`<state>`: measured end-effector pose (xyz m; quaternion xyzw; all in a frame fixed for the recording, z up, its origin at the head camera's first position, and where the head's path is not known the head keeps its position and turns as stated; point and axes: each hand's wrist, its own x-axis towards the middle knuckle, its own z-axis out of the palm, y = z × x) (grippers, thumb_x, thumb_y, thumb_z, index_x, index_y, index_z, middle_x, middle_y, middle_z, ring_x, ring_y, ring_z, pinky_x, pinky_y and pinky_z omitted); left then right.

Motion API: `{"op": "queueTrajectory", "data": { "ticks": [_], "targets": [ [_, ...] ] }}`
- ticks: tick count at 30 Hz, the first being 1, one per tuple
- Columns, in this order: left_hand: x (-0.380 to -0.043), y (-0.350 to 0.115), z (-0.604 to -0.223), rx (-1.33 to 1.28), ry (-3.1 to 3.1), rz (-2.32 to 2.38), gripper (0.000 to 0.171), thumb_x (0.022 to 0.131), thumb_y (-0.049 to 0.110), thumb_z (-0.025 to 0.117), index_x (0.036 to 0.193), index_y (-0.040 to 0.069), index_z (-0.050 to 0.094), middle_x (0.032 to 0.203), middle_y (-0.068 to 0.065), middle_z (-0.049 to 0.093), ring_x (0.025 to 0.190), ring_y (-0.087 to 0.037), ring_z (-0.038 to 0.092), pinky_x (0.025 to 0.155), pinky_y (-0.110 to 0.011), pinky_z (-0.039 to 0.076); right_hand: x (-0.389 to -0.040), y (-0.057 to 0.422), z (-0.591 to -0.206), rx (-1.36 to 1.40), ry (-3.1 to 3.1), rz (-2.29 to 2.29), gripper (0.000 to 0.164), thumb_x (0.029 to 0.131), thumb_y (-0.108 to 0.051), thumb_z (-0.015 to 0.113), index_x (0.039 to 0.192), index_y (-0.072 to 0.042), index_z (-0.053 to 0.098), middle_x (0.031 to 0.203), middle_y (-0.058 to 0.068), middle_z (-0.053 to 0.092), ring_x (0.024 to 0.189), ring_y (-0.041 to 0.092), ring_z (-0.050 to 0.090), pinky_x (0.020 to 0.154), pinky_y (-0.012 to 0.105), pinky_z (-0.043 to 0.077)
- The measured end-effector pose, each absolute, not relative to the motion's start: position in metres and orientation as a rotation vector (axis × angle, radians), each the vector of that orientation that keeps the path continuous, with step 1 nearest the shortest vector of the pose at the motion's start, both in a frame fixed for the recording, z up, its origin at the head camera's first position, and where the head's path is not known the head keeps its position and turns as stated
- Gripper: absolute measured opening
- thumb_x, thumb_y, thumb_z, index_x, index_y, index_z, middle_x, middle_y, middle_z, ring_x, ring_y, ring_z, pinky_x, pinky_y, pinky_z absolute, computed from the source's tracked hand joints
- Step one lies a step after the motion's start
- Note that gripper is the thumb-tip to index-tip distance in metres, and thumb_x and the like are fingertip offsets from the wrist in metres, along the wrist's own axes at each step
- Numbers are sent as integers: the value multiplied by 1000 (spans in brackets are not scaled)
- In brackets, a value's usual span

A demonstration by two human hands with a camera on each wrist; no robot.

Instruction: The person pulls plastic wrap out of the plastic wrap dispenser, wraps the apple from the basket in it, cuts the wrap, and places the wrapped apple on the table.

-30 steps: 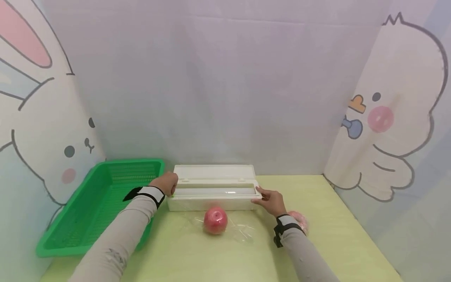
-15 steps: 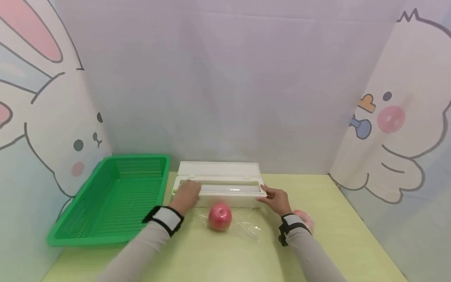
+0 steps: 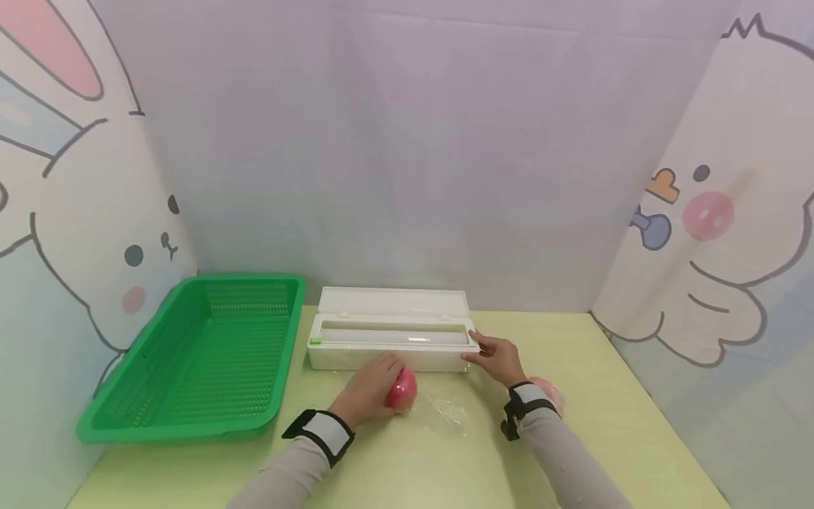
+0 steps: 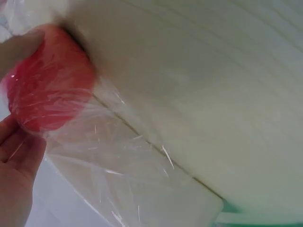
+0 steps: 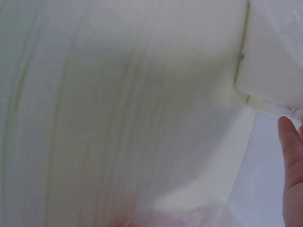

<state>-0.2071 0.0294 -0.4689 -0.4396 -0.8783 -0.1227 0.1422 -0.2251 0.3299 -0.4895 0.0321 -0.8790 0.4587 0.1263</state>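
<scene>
A red apple (image 3: 403,391) sits in front of a white cling film dispenser (image 3: 356,359). My left hand (image 3: 365,396) grips the apple from its left side, with thumb and fingers around it. Clear cling film (image 4: 113,161) covers the apple in the left wrist view and stretches towards the dispenser's front. The dispenser's lid (image 3: 394,302) stands raised at the back, and a film roll (image 3: 388,336) shows inside. At its right end my right hand (image 3: 499,359) holds the corner between thumb and fingers; the right wrist view catches only part of those fingers (image 5: 289,142).
To the left stands a green plastic basket (image 3: 184,433). A pink, film-wrapped round thing (image 3: 548,393) lies by my right wrist, partly hidden by it. Behind the dispenser rises a pale cloth wall (image 3: 407,177), and printed side walls flank the yellow table (image 3: 610,424).
My left hand has left the dispenser's left end, passed right along its front and come down onto the apple, gripping it. My right hand stays at the dispenser's right end.
</scene>
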Motion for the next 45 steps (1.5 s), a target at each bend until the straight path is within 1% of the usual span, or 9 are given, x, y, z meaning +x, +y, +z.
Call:
{"op": "queueTrajectory", "data": {
  "ticks": [6,9,13,17,20,23,33,40,45],
  "targets": [
    [-212,39,-462,-1212,-2559,-328,62,56,30,90,103,7,57,101,-3,60,96,-18,55,91,-29,52,-226,331,-479,-80,-2596,1628,64,79,-21,78,136,-7,53,141,13,50,127,35,52,102,40,48],
    [-211,41,-459,-1181,-2614,-314,64,55,31,91,105,7,58,102,-3,61,97,-19,56,92,-31,52,-226,334,-478,-137,-2521,1928,62,88,-18,69,143,-5,43,151,14,38,139,32,38,111,39,41],
    [-209,41,-460,-1158,-2650,-352,65,53,29,91,105,7,58,103,-4,61,98,-19,57,93,-31,52,-225,340,-476,-148,-2380,2244,55,98,-11,51,147,4,30,156,20,24,134,12,45,112,29,39],
    [-207,38,-463,-1154,-2657,-385,63,54,29,91,104,6,58,103,-4,61,98,-19,56,91,-31,53,-218,327,-464,-284,-2423,2090,53,98,-16,53,143,8,36,151,26,34,130,20,51,113,38,39],
    [-205,37,-462,-1143,-2668,-403,62,55,30,91,102,7,59,102,-4,61,97,-18,56,90,-31,53,-210,306,-451,-327,-2537,1658,52,94,-23,60,135,6,49,141,28,47,130,39,49,109,47,42],
    [-206,37,-462,-1129,-2679,-406,62,54,32,91,101,7,59,101,-3,61,96,-17,56,90,-30,53,-200,284,-441,-203,-2562,1200,52,86,-25,69,127,4,56,130,27,57,120,44,55,101,51,46],
    [-206,44,-454,-1166,-2734,-462,56,52,33,91,91,8,61,90,-1,60,87,-14,53,82,-25,53,-151,223,-451,652,-2565,733,72,57,-24,91,117,-2,57,113,9,63,110,24,59,95,40,51],
    [-218,49,-439,-1203,-2873,-576,36,53,20,87,68,9,56,59,7,42,59,-8,38,52,-17,36,-139,211,-462,896,-2537,552,75,49,-13,94,114,-3,56,113,7,60,108,18,56,94,34,52],
    [-221,50,-432,-1173,-3025,-747,36,52,13,87,59,9,52,53,9,36,52,-7,34,44,-18,31,-139,209,-464,917,-2580,551,79,50,-16,94,119,-4,56,117,6,59,110,18,55,96,34,51]
  ]
}}
